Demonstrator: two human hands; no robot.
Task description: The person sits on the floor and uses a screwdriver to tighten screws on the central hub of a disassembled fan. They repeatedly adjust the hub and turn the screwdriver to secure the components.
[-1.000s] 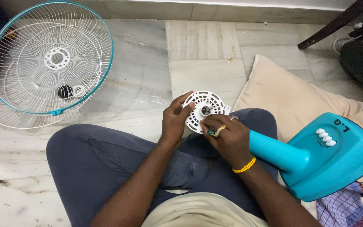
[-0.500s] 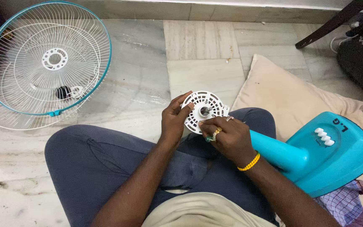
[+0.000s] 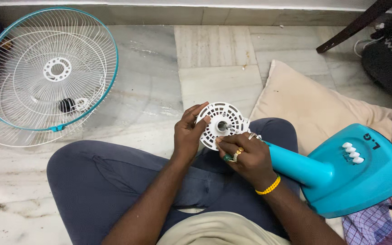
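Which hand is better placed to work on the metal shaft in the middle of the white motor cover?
Probably the right hand: its fingertips are already at the shaft. The left hand grips the rim of the white motor cover, steadying it.

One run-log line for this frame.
left hand steadies white motor housing | right hand at shaft | fan guards on floor

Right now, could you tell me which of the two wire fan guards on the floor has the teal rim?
The upper guard, lying on top with the white ring at its centre, carries the teal rim. The plain white guard peeks out beneath it, along the lower left edge.
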